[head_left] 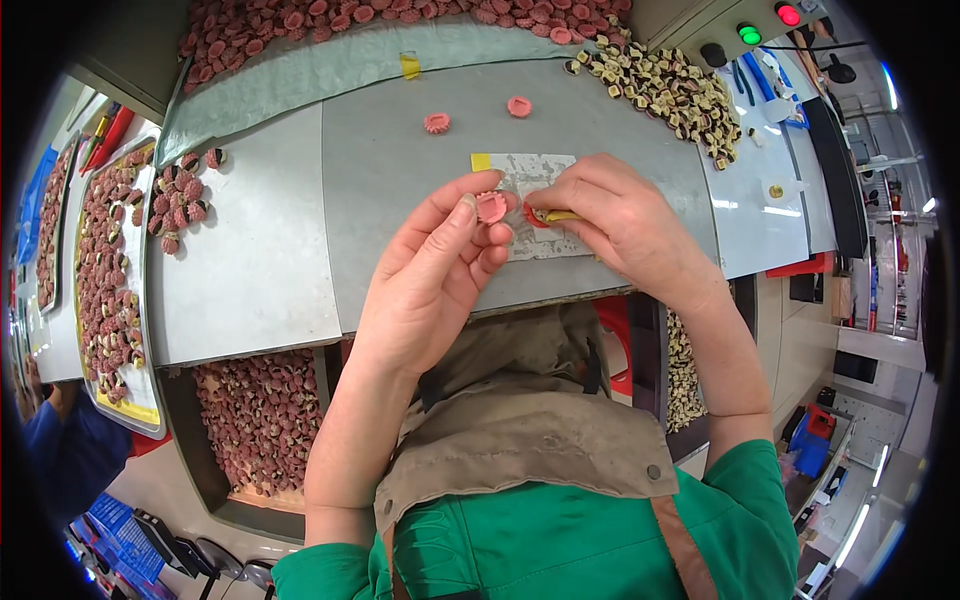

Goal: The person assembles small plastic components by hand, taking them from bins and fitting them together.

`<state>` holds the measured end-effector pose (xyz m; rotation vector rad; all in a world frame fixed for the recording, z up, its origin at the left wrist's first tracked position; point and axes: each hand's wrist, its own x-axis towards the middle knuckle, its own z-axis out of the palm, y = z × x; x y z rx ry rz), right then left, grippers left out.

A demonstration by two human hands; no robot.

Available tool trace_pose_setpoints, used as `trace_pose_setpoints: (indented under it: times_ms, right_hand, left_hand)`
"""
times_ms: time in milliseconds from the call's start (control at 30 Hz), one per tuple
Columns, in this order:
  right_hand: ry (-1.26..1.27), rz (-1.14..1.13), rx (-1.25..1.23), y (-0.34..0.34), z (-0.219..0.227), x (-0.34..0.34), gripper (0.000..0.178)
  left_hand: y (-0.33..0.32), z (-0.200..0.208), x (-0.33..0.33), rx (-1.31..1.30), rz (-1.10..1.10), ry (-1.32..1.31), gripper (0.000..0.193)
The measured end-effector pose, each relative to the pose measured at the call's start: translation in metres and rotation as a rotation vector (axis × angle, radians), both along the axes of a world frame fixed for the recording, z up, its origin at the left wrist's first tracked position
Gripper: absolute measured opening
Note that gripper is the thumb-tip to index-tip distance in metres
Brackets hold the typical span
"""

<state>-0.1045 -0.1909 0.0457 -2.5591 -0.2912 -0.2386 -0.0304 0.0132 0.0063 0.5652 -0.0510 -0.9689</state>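
Observation:
My left hand [432,240] pinches a pink oval piece with a scalloped rim [491,207] between thumb and fingertips, its hollow side facing up. Close beside it, my right hand [615,215] is closed on a small red and yellow item [556,215]; my fingers cover much of it, so its kind is unclear. Both hands are over a worn white sheet [545,170] with a yellow tape corner, stuck on the grey worktop [400,180]. Farther back lie two loose pink pieces, one at the left [436,123] and one at the right [519,106].
Along the back, pink pieces [420,10] are heaped on a pale green cloth [330,85]. Small cream-and-black pieces [680,95] are piled at the back right. Joined pink-and-dark pieces [180,200] lie left, beside a filled tray [110,270]. An open drawer [190,440] sits below.

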Motion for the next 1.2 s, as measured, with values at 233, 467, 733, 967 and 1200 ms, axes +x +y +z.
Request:
trace_pose_setpoints:
  times_ms: [233, 467, 733, 967, 1200]
  right_hand:
    - [-0.038, -0.026, -0.075, 0.0, -0.002, 0.001, 0.025]
    - [-0.043, -0.06, -0.062, 0.002, -0.004, -0.002, 0.021]
    - [0.065, -0.16, 0.177, 0.006, 0.001, -0.008, 0.02]
    - [0.027, -0.121, 0.458, 0.024, 0.025, -0.004, 0.02]
    - [-0.073, 0.0, 0.263, 0.022, 0.012, 0.004, 0.021]
  left_hand:
    - [-0.002, 0.0, -0.002, -0.013, 0.034, -0.035, 0.04]
    - [-0.003, 0.006, -0.006, 0.072, 0.067, -0.061, 0.039]
    - [0.0, 0.01, -0.007, 0.036, 0.064, -0.027, 0.035]
    - [-0.003, 0.005, -0.007, 0.021, 0.042, -0.098, 0.032]
    - [-0.005, 0.006, -0.007, 0.032, 0.044, -0.099, 0.031]
